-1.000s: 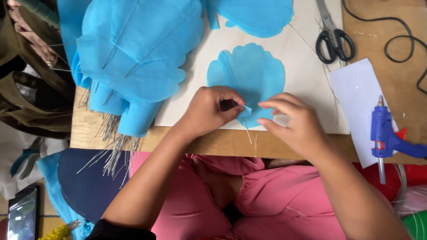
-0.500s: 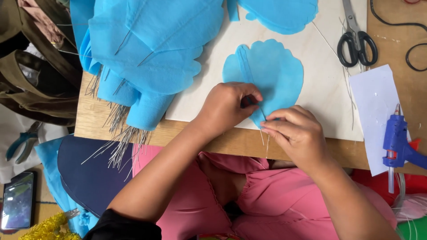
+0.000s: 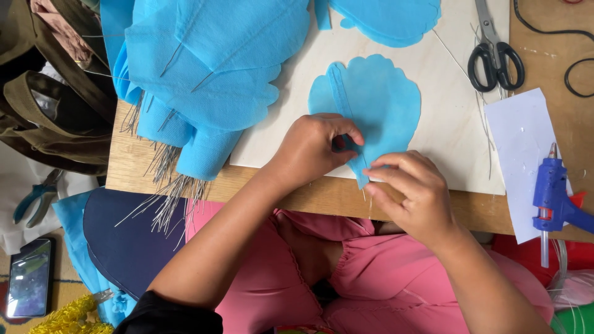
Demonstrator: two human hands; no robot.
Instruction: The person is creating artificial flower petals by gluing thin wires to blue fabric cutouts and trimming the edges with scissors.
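A blue fabric petal (image 3: 377, 102) with a scalloped edge lies on a pale board (image 3: 445, 142). My left hand (image 3: 312, 148) presses and pinches the petal near its narrow base. My right hand (image 3: 411, 192) pinches the petal's tip at the board's front edge, where a thin wire stem sticks out. A fold runs up the petal's left side.
A pile of finished blue petals with wire stems (image 3: 204, 74) hangs over the table's left edge. Another blue petal (image 3: 390, 18) lies at the top. Black scissors (image 3: 495, 59), a white paper sheet (image 3: 523, 148), a blue glue gun (image 3: 554, 198), pliers (image 3: 34, 201) and a phone (image 3: 28, 278) lie around.
The view shifted, so everything sits further right and lower in the picture. Both hands stay pinched on the petal's base, drawn closer together.
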